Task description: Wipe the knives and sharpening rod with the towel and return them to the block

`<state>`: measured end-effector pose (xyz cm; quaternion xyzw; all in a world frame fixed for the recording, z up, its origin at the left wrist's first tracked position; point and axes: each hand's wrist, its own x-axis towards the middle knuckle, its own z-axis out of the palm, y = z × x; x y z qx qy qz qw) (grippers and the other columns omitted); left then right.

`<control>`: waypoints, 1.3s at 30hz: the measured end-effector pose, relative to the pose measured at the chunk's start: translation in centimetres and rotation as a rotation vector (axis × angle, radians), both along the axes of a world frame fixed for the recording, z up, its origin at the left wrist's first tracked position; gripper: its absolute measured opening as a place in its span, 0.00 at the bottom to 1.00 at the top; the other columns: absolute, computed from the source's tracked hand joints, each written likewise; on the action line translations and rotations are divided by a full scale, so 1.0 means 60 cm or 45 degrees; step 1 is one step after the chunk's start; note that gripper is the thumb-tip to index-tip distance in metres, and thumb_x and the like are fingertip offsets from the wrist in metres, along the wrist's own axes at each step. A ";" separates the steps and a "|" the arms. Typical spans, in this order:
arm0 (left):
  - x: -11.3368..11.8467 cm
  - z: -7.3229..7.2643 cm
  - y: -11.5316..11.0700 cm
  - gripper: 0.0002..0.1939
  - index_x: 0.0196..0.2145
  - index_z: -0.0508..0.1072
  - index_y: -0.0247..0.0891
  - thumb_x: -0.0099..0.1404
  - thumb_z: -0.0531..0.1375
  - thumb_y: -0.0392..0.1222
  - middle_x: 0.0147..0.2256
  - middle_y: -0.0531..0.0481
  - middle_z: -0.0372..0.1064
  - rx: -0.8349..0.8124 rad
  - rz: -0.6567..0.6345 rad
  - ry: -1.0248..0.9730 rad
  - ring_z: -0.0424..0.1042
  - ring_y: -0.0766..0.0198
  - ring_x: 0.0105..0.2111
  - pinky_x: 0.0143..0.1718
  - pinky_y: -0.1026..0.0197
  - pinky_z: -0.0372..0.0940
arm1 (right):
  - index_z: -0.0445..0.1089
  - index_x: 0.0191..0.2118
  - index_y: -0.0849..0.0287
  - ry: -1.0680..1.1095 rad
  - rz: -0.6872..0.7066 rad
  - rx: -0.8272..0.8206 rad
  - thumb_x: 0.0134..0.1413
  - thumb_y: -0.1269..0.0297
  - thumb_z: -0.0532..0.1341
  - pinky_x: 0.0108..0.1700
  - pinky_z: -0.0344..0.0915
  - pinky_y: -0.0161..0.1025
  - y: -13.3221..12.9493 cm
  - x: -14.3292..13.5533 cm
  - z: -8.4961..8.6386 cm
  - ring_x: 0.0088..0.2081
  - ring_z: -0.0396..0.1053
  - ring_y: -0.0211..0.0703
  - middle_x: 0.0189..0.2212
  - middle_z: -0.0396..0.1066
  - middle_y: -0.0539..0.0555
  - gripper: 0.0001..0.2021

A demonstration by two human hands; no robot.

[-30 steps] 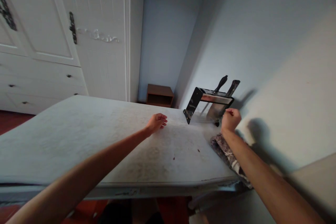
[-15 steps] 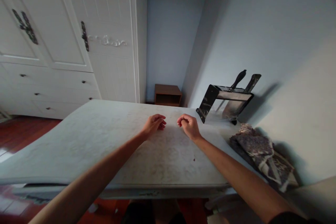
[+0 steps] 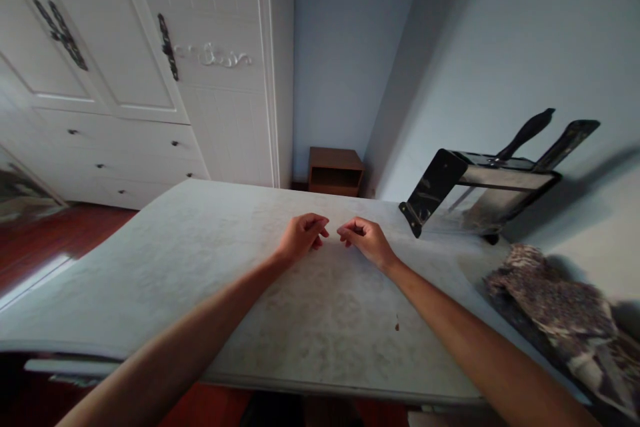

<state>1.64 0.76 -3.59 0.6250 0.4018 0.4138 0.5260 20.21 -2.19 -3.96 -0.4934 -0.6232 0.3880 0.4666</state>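
Note:
Above the pale, mottled tabletop (image 3: 200, 280), both my hands face each other with a narrow gap between the fingertips. My left hand (image 3: 303, 235) is closed, thumb pressed towards the curled forefinger. My right hand (image 3: 367, 239) is likewise drawn into a pinch, its fingertips pointing at the left hand. Whether anything thin or small sits between the fingers of either hand I cannot make out. On the tabletop near my right forearm lies a small dark speck (image 3: 397, 327).
A black-framed knife rack (image 3: 434, 183) with two dark handles stands at the right by the wall. Nearer, a crumpled patterned cloth (image 3: 555, 300) lies along the right edge. A white wardrobe (image 3: 230, 120) and a small brown cabinet (image 3: 336, 157) stand beyond the table.
My hands have come closer together, and the right fingers have shifted from a fist-like curl to a pinch. The view has turned, so the rack and cloth appear larger and farther right.

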 end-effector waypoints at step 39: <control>-0.014 0.005 -0.018 0.12 0.32 0.75 0.36 0.62 0.58 0.47 0.27 0.50 0.73 0.219 -0.198 0.309 0.70 0.66 0.26 0.28 0.66 0.63 | 0.73 0.33 0.57 -0.355 0.138 0.120 0.57 0.57 0.60 0.35 0.62 0.36 -0.024 -0.002 0.007 0.30 0.69 0.40 0.27 0.74 0.50 0.10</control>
